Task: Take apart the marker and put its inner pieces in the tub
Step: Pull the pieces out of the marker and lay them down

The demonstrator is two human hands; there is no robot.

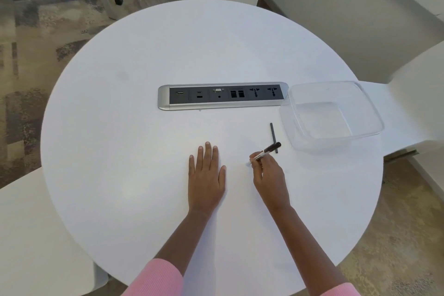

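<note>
On the round white table [120,151] the left hand [207,175] lies flat, palm down, fingers straight and close together, pointing away from the person and holding nothing; the right hand [269,175] pinches the marker [266,150] between thumb and curled fingers near its pale end; the marker's long axis runs on a slant, its white end low and toward the left hand, its black end up and away toward the tub [336,140]; that black end crosses the near tip of a thin black rod [273,136], whose long axis runs almost straight away from the person, flat on the table; whether the two touch cannot be told; the clear plastic tub stands at the table's right side, just beside the rod's far end and next to the right end of a grey socket strip [223,97] set in the table's middle; pink sleeves [156,279] cover both forearms near the lower edge.
</note>
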